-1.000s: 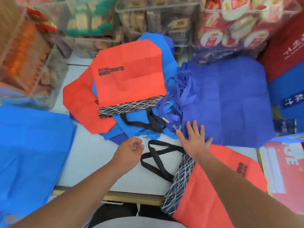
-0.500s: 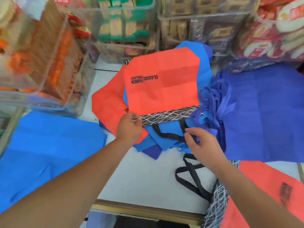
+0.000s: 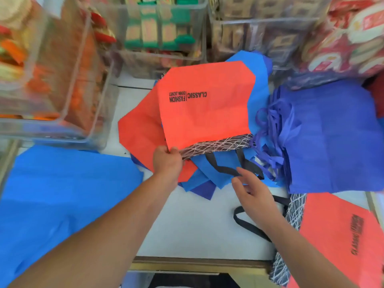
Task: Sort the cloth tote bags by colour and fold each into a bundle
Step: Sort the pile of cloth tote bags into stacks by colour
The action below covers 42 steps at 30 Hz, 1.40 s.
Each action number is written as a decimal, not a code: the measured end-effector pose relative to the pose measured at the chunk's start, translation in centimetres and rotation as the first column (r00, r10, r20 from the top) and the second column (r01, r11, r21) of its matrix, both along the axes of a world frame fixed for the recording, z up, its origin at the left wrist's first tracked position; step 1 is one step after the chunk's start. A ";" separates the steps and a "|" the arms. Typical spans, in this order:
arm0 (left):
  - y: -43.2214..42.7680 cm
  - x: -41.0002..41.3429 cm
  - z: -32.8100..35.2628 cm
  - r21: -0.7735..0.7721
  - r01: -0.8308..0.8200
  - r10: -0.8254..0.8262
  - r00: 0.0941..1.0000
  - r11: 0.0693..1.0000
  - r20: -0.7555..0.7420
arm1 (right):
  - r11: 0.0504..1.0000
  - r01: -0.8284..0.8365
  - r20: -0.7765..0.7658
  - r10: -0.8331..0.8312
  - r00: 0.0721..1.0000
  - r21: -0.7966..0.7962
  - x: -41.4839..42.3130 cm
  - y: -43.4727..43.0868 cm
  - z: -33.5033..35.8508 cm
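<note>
An orange-red tote bag (image 3: 204,104) printed "CLASSIC FASHION" lies on top of the mixed pile at the table's middle, over light blue bags (image 3: 216,169) and another orange-red one (image 3: 137,132). My left hand (image 3: 167,161) pinches its near left corner by the black-and-white patterned band (image 3: 218,145). My right hand (image 3: 252,193) hovers with fingers apart just below the bag's black handle (image 3: 225,169), not gripping it. A dark blue stack (image 3: 332,138) lies to the right. Another orange-red bag (image 3: 340,242) lies at the near right, and a light blue stack (image 3: 52,194) at the left.
Clear plastic bins of packaged snacks (image 3: 164,32) line the back, and one bin (image 3: 52,75) juts in at the left. Red packets (image 3: 349,36) fill the back right. The white tabletop (image 3: 193,225) ends at a wooden front edge (image 3: 199,263).
My left hand went from the bare table to the top orange-red bag's corner and gripped it. My right hand left the dark blue stack and moved toward the black handle. The view shifted left.
</note>
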<state>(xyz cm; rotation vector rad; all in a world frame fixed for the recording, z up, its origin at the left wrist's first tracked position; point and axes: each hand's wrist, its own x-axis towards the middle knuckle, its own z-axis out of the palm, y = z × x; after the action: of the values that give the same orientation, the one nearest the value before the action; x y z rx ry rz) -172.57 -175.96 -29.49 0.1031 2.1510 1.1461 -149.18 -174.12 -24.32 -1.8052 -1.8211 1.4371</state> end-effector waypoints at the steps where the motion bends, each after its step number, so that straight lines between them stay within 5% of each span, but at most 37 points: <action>1: -1.4 0.8 1.1 0.013 -0.033 0.032 0.999 0.999 0.037 | 0.999 0.032 -0.019 -0.032 0.999 0.006 -0.5 -0.3 0.3; 11: -14.5 15.3 6.1 0.048 0.037 -0.051 0.941 0.998 0.334 | 0.998 0.018 -0.074 -0.022 0.997 -0.055 -0.4 -4.3 0.6; 15: -17.1 19.6 5.7 0.063 0.044 -0.066 0.902 0.997 0.427 | 0.989 -0.104 -0.041 0.109 0.993 0.107 4.1 -5.9 1.7; 19: -18.8 20.5 5.0 0.019 -0.207 0.191 0.931 0.978 0.310 | 0.979 -0.083 -0.068 0.097 0.993 0.187 11.0 -7.7 3.8; 22: -19.0 21.1 4.6 0.032 -0.224 0.207 0.939 0.974 0.275 | 0.982 0.008 -0.097 0.010 0.995 0.187 17.4 -9.3 4.1; 26: -18.3 25.0 3.7 -0.014 0.090 -0.084 0.963 0.996 0.258 | 0.968 0.176 0.029 -0.185 0.982 0.179 25.8 -10.3 1.7; 29: -17.5 29.7 3.5 -0.018 0.400 -0.388 0.899 0.916 0.204 | 0.947 0.248 0.150 -0.281 0.948 0.205 31.1 -10.3 -0.8; 33: -16.5 32.8 2.9 -0.067 0.611 -0.604 0.791 0.789 0.097 | 0.939 0.327 0.453 -0.340 0.824 0.110 35.6 -10.2 -3.5; 38: -16.2 32.1 3.4 -0.032 0.697 -0.696 0.717 0.717 0.041 | 0.920 0.391 0.237 -0.371 0.898 -0.041 36.8 -9.7 -4.8; 42: -16.4 30.4 2.7 -0.100 0.751 -0.747 0.660 0.653 0.085 | 0.859 0.511 0.457 -0.464 0.759 0.024 36.3 -9.3 -5.3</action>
<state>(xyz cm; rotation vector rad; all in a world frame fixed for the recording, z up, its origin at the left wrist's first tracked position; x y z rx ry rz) -142.15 -192.36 -26.77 0.8362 1.8238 0.4996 -112.86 -183.43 -29.59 -2.5897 -1.2701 0.9761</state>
